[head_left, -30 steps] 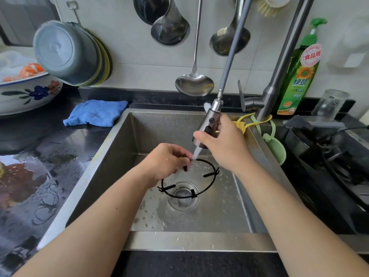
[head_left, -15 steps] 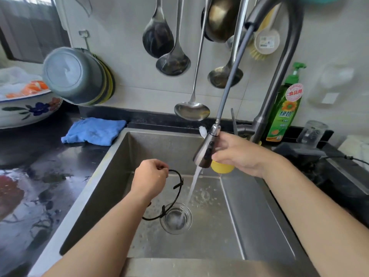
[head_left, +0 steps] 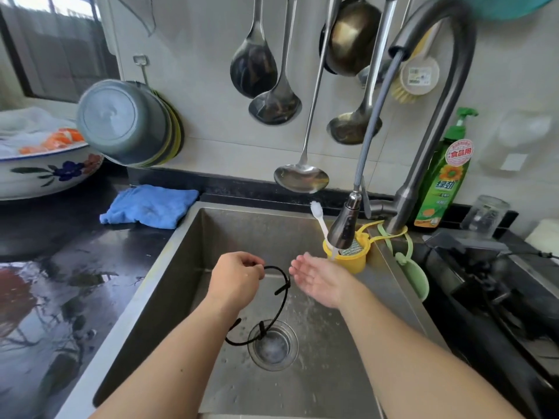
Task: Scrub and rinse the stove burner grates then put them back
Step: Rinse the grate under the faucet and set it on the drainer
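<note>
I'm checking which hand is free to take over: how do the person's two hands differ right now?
The left hand has its fingers curled round the thin black wire burner grate, holding it tilted over the steel sink; the right hand is open, palm up, holding nothing, below the grey pull-out faucet sprayer. Both hang above the sink basin.

I see a thin black grate ring [head_left: 279, 300] over the grey steel sink [head_left: 157, 300]. The cloth [head_left: 148, 206] on the dark counter [head_left: 54, 249] is plain blue; the big bowl [head_left: 45, 173] is white with blue and orange painted flowers. The cup [head_left: 348, 257] is yellow, and the soap bottle [head_left: 441, 176] green with a sunflower label.
</note>
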Motion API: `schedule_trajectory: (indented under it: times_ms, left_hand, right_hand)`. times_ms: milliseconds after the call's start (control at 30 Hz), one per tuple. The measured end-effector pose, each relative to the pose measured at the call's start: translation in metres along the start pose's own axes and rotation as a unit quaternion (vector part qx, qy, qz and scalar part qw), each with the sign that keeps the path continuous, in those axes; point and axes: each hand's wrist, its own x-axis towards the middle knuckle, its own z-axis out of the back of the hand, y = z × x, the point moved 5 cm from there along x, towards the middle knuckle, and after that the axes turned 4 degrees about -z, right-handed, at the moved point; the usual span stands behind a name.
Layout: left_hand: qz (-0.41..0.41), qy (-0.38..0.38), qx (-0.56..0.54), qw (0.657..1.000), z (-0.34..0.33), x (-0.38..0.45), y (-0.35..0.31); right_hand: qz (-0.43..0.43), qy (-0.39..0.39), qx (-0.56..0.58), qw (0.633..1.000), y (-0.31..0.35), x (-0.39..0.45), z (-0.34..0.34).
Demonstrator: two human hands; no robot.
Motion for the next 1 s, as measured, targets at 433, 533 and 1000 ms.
schedule_trajectory:
  times_ms: [433, 533, 1000]
  left_hand:
    - [0.01, 0.015, 0.008, 1.0, 0.001, -0.008, -0.002]
    - [0.018, 0.03, 0.002, 0.999, -0.003, -0.008, -0.001]
    - [0.011, 0.076, 0.033, 0.997, -0.007, -0.003, 0.004]
  right_hand:
    - [-0.004, 0.084, -0.225, 0.971, 0.038, -0.061, 0.023]
    - [0.152, -0.069, -0.542, 0.823, 0.09, -0.065, 0.027]
    - [0.259, -0.282, -0.861, 0.335, 0.174, -0.063, -0.007]
